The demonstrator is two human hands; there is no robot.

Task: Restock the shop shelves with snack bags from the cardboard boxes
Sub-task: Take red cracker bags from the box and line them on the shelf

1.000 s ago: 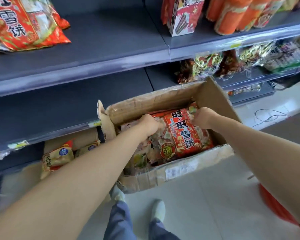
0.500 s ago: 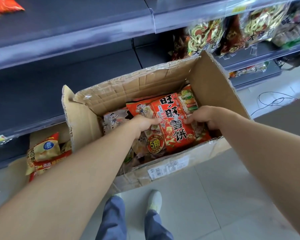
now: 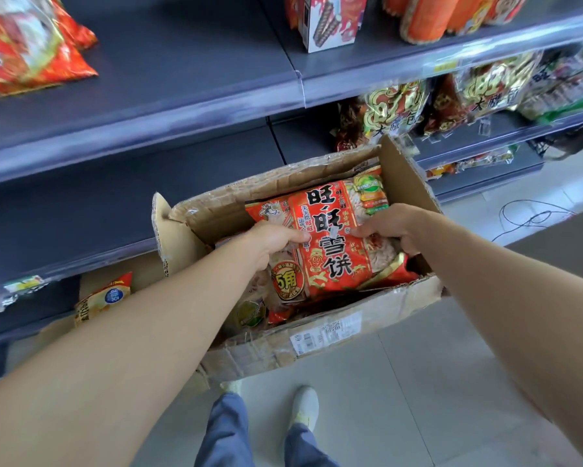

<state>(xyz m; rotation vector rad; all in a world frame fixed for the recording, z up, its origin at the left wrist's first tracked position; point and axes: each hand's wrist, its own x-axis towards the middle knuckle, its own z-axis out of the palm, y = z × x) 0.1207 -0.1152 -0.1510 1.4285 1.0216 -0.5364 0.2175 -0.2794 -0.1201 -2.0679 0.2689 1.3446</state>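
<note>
An open cardboard box (image 3: 317, 342) stands on the floor against the shelves. Inside lies a big red snack bag (image 3: 330, 241) with white lettering, raised a little above other bags under it. My left hand (image 3: 273, 241) grips the bag's left edge. My right hand (image 3: 388, 224) grips its right edge. Matching red bags (image 3: 24, 42) lie on the upper shelf at the far left. The grey shelf (image 3: 169, 62) beside them is bare.
A red-and-white carton (image 3: 330, 21) and orange packs (image 3: 428, 18) stand on the upper right shelf. Gold-and-red bags (image 3: 398, 109) fill the shelf behind the box. A yellow bag (image 3: 105, 298) lies at the lower left. My feet (image 3: 303, 406) are below the box; a cable (image 3: 526, 217) lies at right.
Both hands have closed on the red bag's sides and lifted it slightly out of the box. The camera has tilted back up, so the upper shelf shows again.
</note>
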